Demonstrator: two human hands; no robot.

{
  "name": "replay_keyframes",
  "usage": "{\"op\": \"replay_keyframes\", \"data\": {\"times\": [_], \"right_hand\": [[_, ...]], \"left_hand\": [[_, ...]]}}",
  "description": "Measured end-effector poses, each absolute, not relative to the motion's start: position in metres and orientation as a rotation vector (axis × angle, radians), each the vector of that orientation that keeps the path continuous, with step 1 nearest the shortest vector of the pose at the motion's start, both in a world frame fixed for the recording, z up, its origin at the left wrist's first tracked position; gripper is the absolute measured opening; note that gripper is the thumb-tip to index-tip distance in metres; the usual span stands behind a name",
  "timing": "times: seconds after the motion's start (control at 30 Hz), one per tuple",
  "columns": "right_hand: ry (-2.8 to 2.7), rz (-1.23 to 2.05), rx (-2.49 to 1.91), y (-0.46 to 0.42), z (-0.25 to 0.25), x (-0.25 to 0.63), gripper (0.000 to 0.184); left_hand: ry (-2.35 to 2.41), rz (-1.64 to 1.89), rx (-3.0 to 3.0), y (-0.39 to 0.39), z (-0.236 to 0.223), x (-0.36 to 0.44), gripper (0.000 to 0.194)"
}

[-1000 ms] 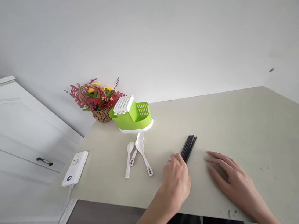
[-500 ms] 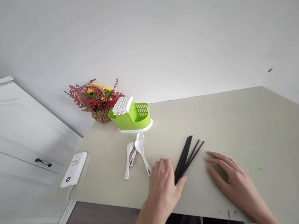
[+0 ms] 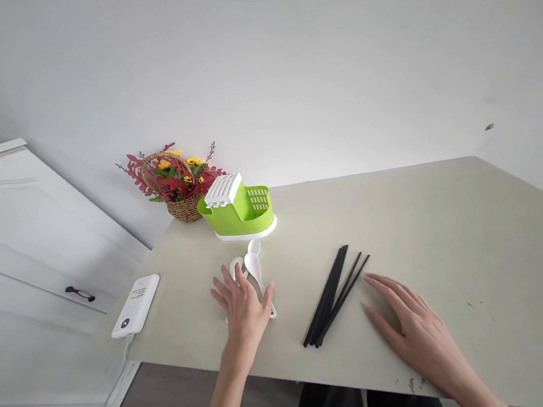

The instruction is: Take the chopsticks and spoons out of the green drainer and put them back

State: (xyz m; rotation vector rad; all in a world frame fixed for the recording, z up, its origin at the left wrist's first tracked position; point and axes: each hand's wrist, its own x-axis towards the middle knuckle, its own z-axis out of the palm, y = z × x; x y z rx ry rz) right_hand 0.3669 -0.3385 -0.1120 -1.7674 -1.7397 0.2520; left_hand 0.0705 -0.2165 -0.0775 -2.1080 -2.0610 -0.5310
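Left hand (image 3: 243,308), fingers spread and nothing grasped, is held over the white spoons (image 3: 254,270), which are laid together on the table (image 3: 430,221) in front of the green caddy (image 3: 227,222); whether they are touched cannot be told. Right hand (image 3: 415,328), loosely curved and likewise unladen, is placed just beside the upper ends of the black chopsticks (image 3: 327,303), which are fanned slightly. The spoons may be judged light, stiff and smooth (their material cannot be determined, so brittleness should be allowed for) and are best taken by the slender handles, between thumb and fingertips
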Motion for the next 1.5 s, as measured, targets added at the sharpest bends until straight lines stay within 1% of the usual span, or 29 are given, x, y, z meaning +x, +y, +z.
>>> {"op": "replay_keyframes", "data": {"times": [0.1,0.27,0.47,0.63,0.83,1.07,1.17,1.33,1.5], "right_hand": [[-1.888,0.184,-1.747,-0.338,-0.112,0.363,0.062],[-2.049,0.103,-1.677,-0.337,-0.111,0.362,0.065],[-2.033,0.164,-1.641,-0.336,-0.111,0.363,0.066],[-1.989,0.153,-1.663,-0.336,-0.111,0.362,0.068],[-1.899,0.211,-1.701,-0.337,-0.114,0.363,0.067],[-1.751,0.298,-1.7,-0.338,-0.114,0.366,0.06],[-1.66,0.387,-1.715,-0.338,-0.11,0.367,0.057],[-1.589,0.576,-1.689,-0.343,-0.1,0.393,0.054],[-1.411,0.464,-1.786,-0.354,-0.101,0.441,0.041]], "left_hand": [[-2.093,-0.432,-2.105,-0.215,-0.08,0.063,0.078],[-2.024,-0.373,-2.107,-0.217,-0.077,0.046,0.072],[-1.894,-0.469,-2.139,-0.22,-0.074,0.041,0.059],[-1.871,-0.476,-2.053,-0.212,-0.071,0.045,0.056],[-1.872,-0.378,-2.134,-0.201,-0.07,0.052,0.046],[-1.893,-0.239,-2.198,-0.199,-0.065,0.06,0.037],[-1.907,-0.247,-2.247,-0.201,-0.061,0.064,0.033],[-1.928,-0.319,-2.415,-0.223,-0.041,0.102,0.026],[-1.671,-0.219,-2.781,-0.266,-0.024,0.185,0.02]]}}
